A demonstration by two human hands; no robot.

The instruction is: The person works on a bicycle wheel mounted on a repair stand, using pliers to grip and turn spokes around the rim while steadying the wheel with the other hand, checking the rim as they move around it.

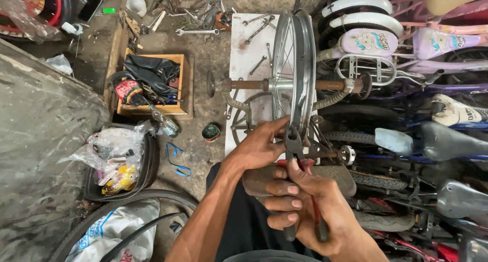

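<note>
Starting at the left, a wooden box (152,84) of odds and ends sits on the floor beside a plastic-lined tub (122,160). Toward the centre, the left hand (259,145) reaches to the bare wheel rim (295,64), fingers pinched near its lower edge. Just right, the right hand (310,206) is closed around red-handled pliers (300,155), whose jaws bite at the rim. Parked bicycles (406,53) crowd the right side.

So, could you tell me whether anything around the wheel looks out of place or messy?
Yes: wrenches and other tools lie scattered on the floor beyond the wooden box. The wheel rim sits upright in its stand, with the right hand working pliers at it and the left hand steadying.
</note>
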